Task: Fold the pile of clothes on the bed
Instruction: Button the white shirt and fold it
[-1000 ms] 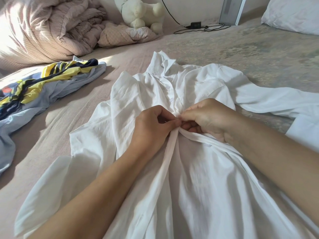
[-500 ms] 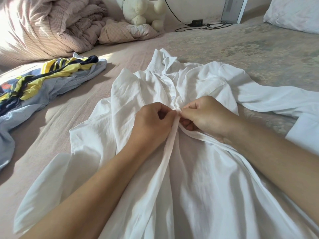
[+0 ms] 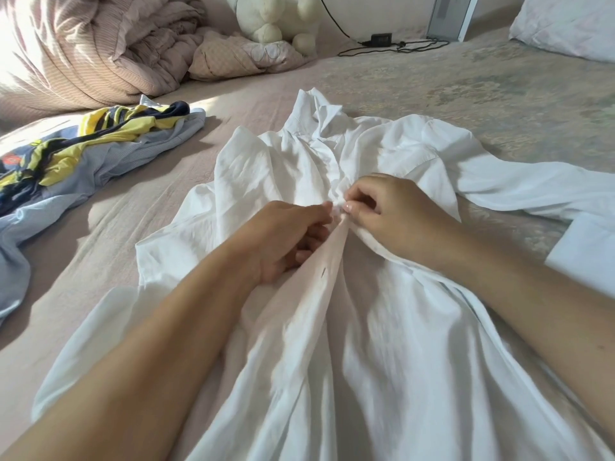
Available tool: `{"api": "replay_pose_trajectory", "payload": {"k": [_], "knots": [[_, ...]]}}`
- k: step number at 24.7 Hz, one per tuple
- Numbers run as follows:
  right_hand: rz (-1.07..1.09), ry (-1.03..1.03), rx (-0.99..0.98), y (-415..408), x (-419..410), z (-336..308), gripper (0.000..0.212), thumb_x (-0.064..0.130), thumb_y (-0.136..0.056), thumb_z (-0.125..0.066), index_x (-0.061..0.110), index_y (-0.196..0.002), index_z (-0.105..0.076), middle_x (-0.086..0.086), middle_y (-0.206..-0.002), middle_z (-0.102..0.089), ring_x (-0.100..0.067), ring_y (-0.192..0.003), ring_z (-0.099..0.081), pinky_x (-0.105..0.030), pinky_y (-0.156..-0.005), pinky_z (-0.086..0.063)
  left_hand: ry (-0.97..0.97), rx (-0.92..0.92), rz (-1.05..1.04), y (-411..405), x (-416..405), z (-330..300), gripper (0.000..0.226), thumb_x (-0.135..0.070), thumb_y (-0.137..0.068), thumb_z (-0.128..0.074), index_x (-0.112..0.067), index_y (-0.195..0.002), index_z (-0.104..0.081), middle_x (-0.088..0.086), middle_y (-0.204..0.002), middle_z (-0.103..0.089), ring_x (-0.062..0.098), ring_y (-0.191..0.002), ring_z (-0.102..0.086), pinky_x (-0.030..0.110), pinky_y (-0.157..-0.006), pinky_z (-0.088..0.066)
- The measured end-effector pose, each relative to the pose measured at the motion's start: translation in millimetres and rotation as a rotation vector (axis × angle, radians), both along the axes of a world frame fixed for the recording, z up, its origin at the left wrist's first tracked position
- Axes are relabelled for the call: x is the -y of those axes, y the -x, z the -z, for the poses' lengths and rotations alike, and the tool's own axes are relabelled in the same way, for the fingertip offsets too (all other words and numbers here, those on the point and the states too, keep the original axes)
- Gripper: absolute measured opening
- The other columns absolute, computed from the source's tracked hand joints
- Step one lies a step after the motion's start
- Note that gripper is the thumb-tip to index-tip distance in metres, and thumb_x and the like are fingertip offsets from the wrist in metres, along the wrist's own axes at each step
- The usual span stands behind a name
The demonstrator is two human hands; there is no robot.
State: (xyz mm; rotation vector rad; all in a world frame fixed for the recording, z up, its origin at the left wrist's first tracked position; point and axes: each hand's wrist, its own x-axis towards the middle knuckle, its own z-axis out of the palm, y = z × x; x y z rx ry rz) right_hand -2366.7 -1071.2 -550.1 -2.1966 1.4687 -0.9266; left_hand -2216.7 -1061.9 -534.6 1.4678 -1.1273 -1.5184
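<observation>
Forearms reach in from the bottom corners of the frame and meet just above its centre. The left hand (image 3: 283,237) comes up from the lower left, its back facing the camera, fingers curled in and thumb and forefinger pinched on the front edge of the white shirt (image 3: 382,344). The right hand (image 3: 392,214) enters from the right side, knuckles up, fingers bent and its thumb and forefinger closed on the opposite front edge. The two pinches touch at one spot on the button strip, where the cloth bunches into a small knot of folds; whether a button sits between the fingertips cannot be told.

The shirt lies front up on the bed (image 3: 139,211), spread from the lower edge of the frame up to its collar (image 3: 319,111) above centre. Both hands rest on its chest area, below the collar. One sleeve runs off to the right edge of the frame, and the other lies flat at the lower left beneath the left forearm.

Well apart at the left edge lies a heap of other clothes (image 3: 83,154), yellow, dark blue and pale blue. A rolled duvet (image 3: 100,48) fills the upper left, with a plush toy (image 3: 273,18) at the top centre.
</observation>
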Motion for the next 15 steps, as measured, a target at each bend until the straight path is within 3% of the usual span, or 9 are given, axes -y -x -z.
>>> {"api": "replay_pose_trajectory", "payload": {"k": [3,5,7,9,12,15], "knots": [[0.094,-0.088,0.042,14.0,-8.4,-16.2,0.013,0.024,-0.087,-0.065,0.012,-0.08,-0.064,0.004,-0.078,-0.064,-0.013,-0.075,-0.058,-0.027,-0.072,-0.044,0.218,0.347,0.033,-6.8,-16.1,-15.4,0.031,-0.034,-0.095,-0.054,-0.007,-0.08,-0.059,0.001,-0.06,-0.056,0.01,-0.044,-0.047,0.018,-0.038,-0.036],[0.074,-0.133,0.076,23.6,-24.9,-29.5,0.012,0.027,-0.08,-0.072,0.018,-0.079,-0.065,0.006,-0.078,-0.065,-0.008,-0.071,-0.058,-0.028,-0.072,-0.046,0.443,0.632,0.12,-13.5,-37.5,-23.0,0.033,-0.046,-0.084,-0.063,-0.014,-0.077,-0.057,-0.007,-0.056,-0.058,0.001,-0.043,-0.048,0.013,-0.041,-0.036],[0.072,-0.228,-0.069,27.0,-46.2,-30.2,0.022,0.036,-0.072,-0.078,0.022,-0.079,-0.062,0.009,-0.074,-0.06,-0.003,-0.066,-0.053,-0.024,-0.063,-0.041,0.53,0.828,0.256,-12.8,-64.4,-24.7,0.042,-0.055,-0.066,-0.071,-0.022,-0.083,-0.051,-0.011,-0.067,-0.055,-0.001,-0.056,-0.05,0.01,-0.047,-0.036],[0.124,-0.311,-0.3,24.9,-60.0,-22.4,0.025,0.04,-0.073,-0.078,0.024,-0.083,-0.062,0.009,-0.08,-0.057,-0.007,-0.072,-0.054,-0.025,-0.062,-0.039,0.549,1.009,0.324,-6.7,-79.0,-18.4,0.047,-0.046,-0.068,-0.075,-0.021,-0.093,-0.043,-0.011,-0.086,-0.047,0.003,-0.074,-0.049,0.013,-0.065,-0.036],[0.17,-0.244,-0.45,24.4,-65.3,-18.2,0.014,0.033,-0.083,-0.07,0.02,-0.083,-0.066,0.004,-0.086,-0.062,-0.014,-0.083,-0.057,-0.029,-0.072,-0.044,0.607,1.102,0.247,-2.9,-81.1,-14.4,0.025,-0.019,-0.08,-0.063,-0.01,-0.099,-0.048,0.001,-0.094,-0.052,0.02,-0.088,-0.052,0.025,-0.069,-0.037],[0.183,-0.237,-0.336,28.7,-67.1,-24.3,0.014,0.027,-0.082,-0.071,0.018,-0.071,-0.069,0.004,-0.074,-0.067,-0.006,-0.071,-0.059,-0.015,-0.062,-0.043,0.57,0.993,0.17,-13.9,-77.8,-15.2,0.014,-0.016,-0.082,-0.061,-0.003,-0.08,-0.064,0.008,-0.074,-0.065,0.017,-0.067,-0.061,0.025,-0.054,-0.044]]}}
